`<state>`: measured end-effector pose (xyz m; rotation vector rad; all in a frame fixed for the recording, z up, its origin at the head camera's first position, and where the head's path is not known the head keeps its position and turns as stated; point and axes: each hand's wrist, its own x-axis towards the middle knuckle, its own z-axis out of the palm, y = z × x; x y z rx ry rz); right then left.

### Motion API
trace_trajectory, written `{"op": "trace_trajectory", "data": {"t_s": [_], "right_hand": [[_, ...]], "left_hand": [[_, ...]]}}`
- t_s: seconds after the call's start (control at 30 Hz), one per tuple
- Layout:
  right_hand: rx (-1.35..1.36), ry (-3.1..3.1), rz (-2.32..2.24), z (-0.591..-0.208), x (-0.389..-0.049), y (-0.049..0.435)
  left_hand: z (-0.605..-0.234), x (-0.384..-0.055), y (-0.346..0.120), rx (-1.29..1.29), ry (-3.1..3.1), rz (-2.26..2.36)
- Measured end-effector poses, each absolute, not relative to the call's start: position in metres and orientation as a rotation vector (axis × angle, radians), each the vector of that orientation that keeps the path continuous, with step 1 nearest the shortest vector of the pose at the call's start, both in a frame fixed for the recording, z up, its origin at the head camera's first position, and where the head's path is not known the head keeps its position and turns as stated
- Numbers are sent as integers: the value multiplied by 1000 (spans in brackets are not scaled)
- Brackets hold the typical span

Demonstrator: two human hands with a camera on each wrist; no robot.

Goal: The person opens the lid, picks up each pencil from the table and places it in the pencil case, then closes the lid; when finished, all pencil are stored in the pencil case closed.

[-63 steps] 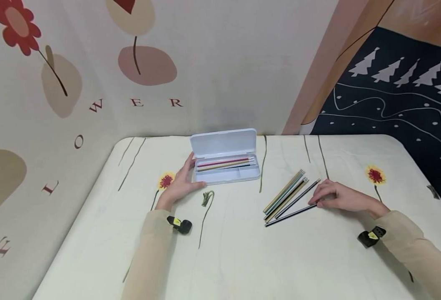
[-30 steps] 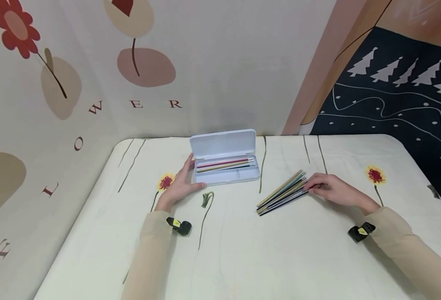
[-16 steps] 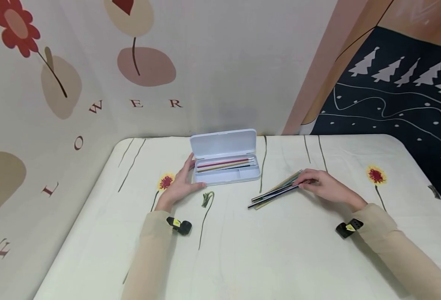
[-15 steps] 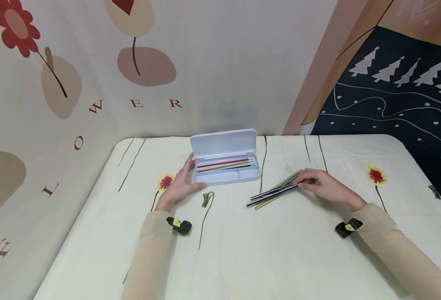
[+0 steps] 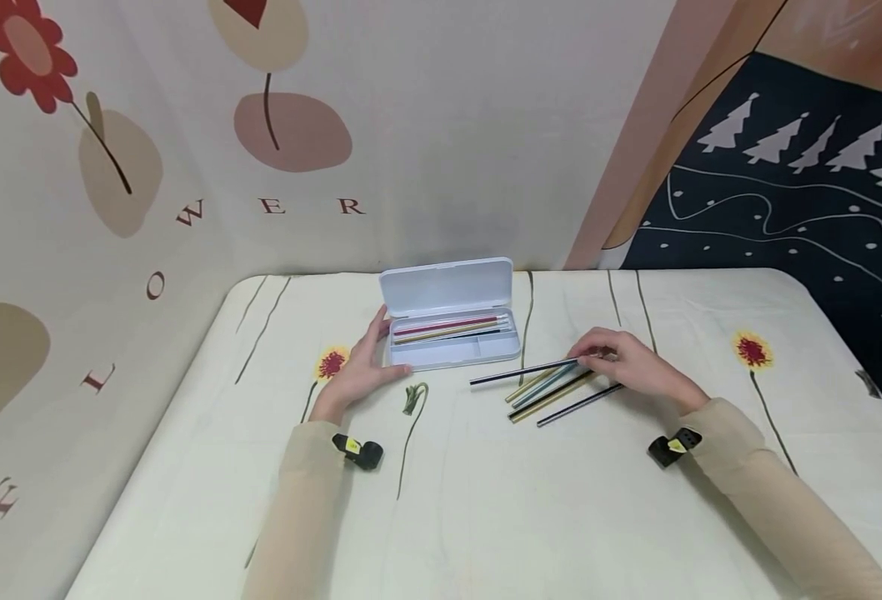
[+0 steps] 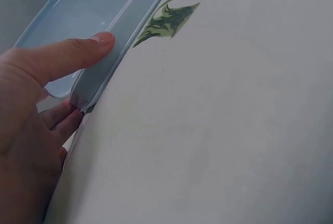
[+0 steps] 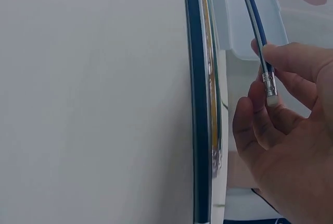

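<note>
In the head view an open pale-blue pencil case [image 5: 456, 360] stands at the back of the table with several pencils [image 5: 448, 329] inside. My left hand [image 5: 360, 377] grips its left end, thumb along the front and fingers round the side. My right hand [image 5: 624, 358] pinches a dark striped pencil [image 5: 519, 372] near its eraser end, between thumb and fingers. This pencil points left toward the case, above the other pencils. Under and beside my right hand several gold, green and black pencils [image 5: 553, 393] lie on the cloth. One dark pencil [image 5: 578, 407] lies apart, nearest me.
A white cloth [image 5: 456, 517] with printed flowers and stems covers the table. A printed wall hanging [image 5: 448, 150] rises right behind the case. The raised case lid [image 5: 448, 287] leans back toward it.
My right hand has moved left, and the pinched pencil now stands out from the bunch toward the case. The loose pencils have been dragged left and have fanned apart. My left hand has stayed in place.
</note>
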<state>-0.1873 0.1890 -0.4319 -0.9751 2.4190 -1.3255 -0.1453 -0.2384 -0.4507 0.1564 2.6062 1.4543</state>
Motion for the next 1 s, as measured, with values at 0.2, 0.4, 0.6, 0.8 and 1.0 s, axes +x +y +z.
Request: {"op": "trace_trajectory", "data": {"t_s": [0.2,0.4,0.6,0.8,1.0], "right_hand": [[-995,2381,-1355,-433,-190,177],[-993,2361,-1373,-433,-192,162],[-951,2350,-1378,-431,-193,144],[-953,2368,-1386,-427,-192,127],[-948,2410,-1411,-423,-194,111]], "left_hand": [[-451,-145,-238,141,2596,1454],[-450,-145,-238,139,2600,1457],[-451,-145,-238,135,2590,1461],[-451,-145,-238,149,2589,1468],[-449,-145,-237,139,2588,1460]]}}
